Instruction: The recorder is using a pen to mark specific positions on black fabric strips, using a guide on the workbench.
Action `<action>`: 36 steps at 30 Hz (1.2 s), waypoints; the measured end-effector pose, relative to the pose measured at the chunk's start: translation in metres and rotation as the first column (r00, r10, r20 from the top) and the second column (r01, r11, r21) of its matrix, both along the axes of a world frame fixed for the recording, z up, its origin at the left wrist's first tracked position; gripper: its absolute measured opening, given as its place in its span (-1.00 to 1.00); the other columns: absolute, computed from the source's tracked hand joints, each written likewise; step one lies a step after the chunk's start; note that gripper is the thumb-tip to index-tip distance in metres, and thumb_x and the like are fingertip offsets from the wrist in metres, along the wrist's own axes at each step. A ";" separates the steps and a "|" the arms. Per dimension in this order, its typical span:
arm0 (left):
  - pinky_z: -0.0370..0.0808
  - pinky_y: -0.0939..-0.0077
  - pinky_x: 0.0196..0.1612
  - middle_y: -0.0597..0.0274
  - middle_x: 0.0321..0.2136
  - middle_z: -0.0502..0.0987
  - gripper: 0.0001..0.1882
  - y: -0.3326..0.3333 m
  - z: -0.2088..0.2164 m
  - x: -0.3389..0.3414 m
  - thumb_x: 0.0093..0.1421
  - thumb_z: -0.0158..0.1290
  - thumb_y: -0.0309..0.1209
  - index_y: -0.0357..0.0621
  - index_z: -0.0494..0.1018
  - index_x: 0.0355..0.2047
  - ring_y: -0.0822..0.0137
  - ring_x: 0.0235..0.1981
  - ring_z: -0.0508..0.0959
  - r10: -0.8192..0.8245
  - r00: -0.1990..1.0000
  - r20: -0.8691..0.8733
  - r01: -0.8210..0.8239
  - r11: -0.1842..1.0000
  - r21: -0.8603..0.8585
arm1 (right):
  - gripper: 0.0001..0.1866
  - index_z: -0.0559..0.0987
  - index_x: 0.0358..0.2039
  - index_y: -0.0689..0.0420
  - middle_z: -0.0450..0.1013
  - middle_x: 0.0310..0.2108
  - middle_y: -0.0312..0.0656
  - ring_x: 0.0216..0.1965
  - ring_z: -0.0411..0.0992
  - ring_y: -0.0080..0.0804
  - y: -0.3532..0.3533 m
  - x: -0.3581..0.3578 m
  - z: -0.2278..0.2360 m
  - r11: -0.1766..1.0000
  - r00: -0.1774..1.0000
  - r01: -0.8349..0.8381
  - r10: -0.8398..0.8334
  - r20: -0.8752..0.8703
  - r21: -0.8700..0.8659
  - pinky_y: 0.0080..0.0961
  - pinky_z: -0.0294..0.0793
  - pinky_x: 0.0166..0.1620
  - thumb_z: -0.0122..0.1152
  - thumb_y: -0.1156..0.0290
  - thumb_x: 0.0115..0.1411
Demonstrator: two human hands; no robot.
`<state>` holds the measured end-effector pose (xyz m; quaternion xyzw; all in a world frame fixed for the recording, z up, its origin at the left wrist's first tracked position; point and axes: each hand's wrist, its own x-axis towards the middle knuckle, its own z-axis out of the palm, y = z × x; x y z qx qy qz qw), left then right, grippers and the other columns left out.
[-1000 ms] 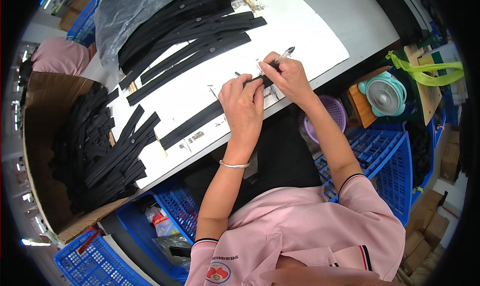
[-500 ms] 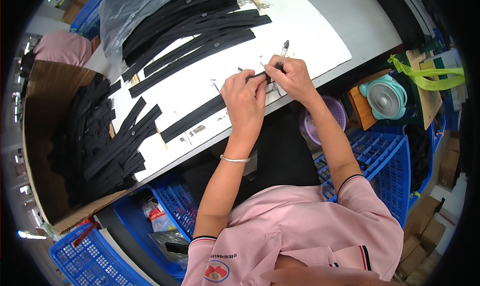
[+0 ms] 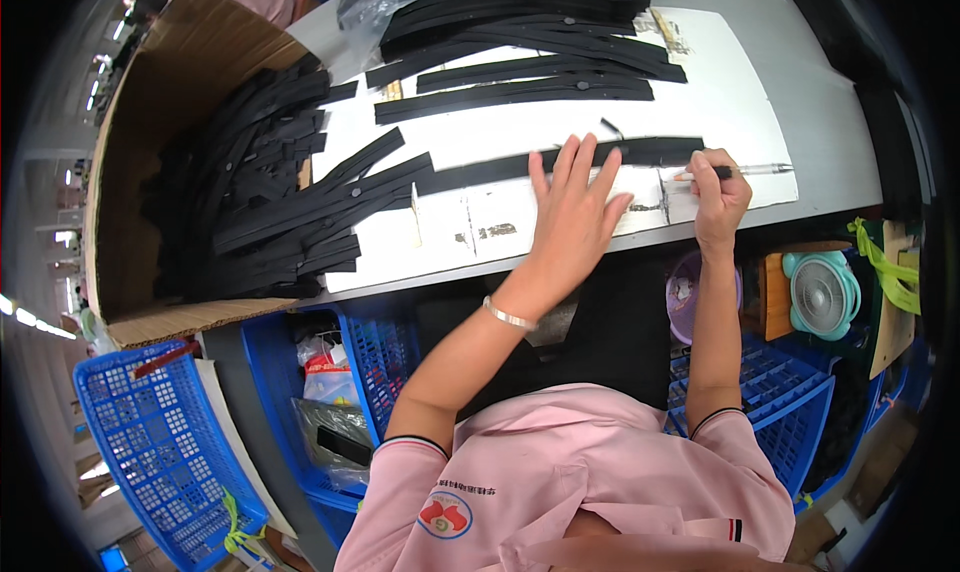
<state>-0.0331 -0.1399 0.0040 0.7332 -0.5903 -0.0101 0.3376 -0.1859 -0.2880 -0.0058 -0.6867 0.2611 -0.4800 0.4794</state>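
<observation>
Black strip (image 3: 660, 152) is lying left to right on the white board (image 3: 480, 132), which is resting on the table (image 3: 835, 122). Left hand (image 3: 580, 197) is staying released: palm down, fingers spreading across the strip right of its middle, palm sitting on the near side. Right hand (image 3: 722, 194) is gripping a pen (image 3: 768, 169) just beside the strip's right end; can't tell if it's touching. Pen's clear end is pointing right. More strips (image 3: 520, 12) are lying on the far side; cardboard box (image 3: 190, 47) is standing left, holding others.
</observation>
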 end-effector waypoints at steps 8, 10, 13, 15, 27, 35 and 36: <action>-0.15 -0.31 0.44 -0.26 0.30 0.30 -0.50 -0.019 0.000 0.056 0.35 0.11 -0.24 -0.27 0.44 0.20 -0.17 0.42 0.17 -0.011 0.996 -0.085 0.010 1.000 -0.015 | -0.83 0.62 -0.38 0.20 0.45 -0.52 -0.37 -0.53 0.26 -0.74 -0.001 0.005 -0.005 0.996 0.998 0.041 -0.037 -0.045 0.082 -0.69 0.22 -0.44 0.17 0.49 0.39; -0.15 -0.14 0.48 -0.09 0.35 0.30 -0.55 0.011 0.003 0.066 0.38 0.07 -0.28 -0.16 0.46 0.22 -0.04 0.44 0.18 0.095 0.995 0.012 -0.095 0.995 0.019 | -0.83 0.62 -0.38 0.20 0.45 -0.51 -0.37 -0.53 0.26 -0.74 -0.002 0.003 -0.004 0.996 0.998 0.044 -0.039 -0.058 0.082 -0.70 0.22 -0.44 0.18 0.48 0.39; -0.11 -0.17 0.47 0.00 0.27 0.41 -0.61 0.066 -0.002 0.100 0.37 0.03 -0.44 -0.14 0.50 0.19 0.01 0.38 0.29 0.326 0.929 0.173 -0.335 0.942 0.028 | -0.84 0.61 -0.37 0.20 0.45 -0.49 -0.38 -0.52 0.26 -0.74 -0.002 0.005 0.000 0.996 0.997 0.040 -0.034 -0.071 0.084 -0.71 0.22 -0.43 0.18 0.47 0.39; -0.08 -0.22 0.45 -0.03 0.21 0.45 -0.62 0.094 -0.006 0.125 0.30 0.11 -0.45 -0.21 0.52 0.13 0.01 0.34 0.33 0.472 0.855 0.213 -0.486 0.874 0.017 | -0.84 0.61 -0.36 0.19 0.46 -0.49 -0.38 -0.52 0.27 -0.74 -0.003 0.004 -0.001 0.995 0.997 0.037 -0.031 -0.066 0.088 -0.71 0.22 -0.43 0.19 0.46 0.39; 0.15 -0.06 0.35 0.27 -0.22 0.62 -0.83 0.082 0.008 0.123 0.09 0.34 -0.39 -0.06 0.60 -0.32 0.21 -0.01 0.57 0.452 0.881 0.137 -0.421 0.883 -0.205 | -0.84 0.64 -0.31 0.14 0.44 -0.50 -0.41 -0.55 0.23 -0.79 -0.009 0.003 -0.014 0.990 0.994 0.086 -0.077 -0.079 0.109 -0.78 0.17 -0.48 0.20 0.37 0.41; 0.21 -0.07 0.36 0.22 -0.19 0.58 -0.81 0.016 -0.015 0.023 0.10 0.29 -0.51 -0.17 0.58 -0.26 0.16 0.01 0.55 0.175 0.984 -0.021 -0.176 0.961 -0.215 | -0.70 0.62 0.06 0.12 0.65 -0.21 -0.25 -0.14 0.55 -0.45 0.053 0.029 0.009 0.993 0.922 0.045 -0.085 -0.378 -0.113 -0.45 0.50 -0.04 0.28 0.44 0.33; 0.21 -0.06 0.38 0.18 -0.17 0.57 -0.81 0.015 -0.015 0.021 0.12 0.26 -0.53 -0.21 0.59 -0.22 0.12 0.03 0.55 0.148 0.988 -0.035 -0.152 0.956 -0.249 | -0.65 0.61 0.08 0.11 0.64 -0.10 -0.24 -0.03 0.54 -0.37 0.066 0.034 0.010 0.944 0.904 -0.057 -0.089 -0.417 -0.325 -0.35 0.46 0.07 0.32 0.49 0.27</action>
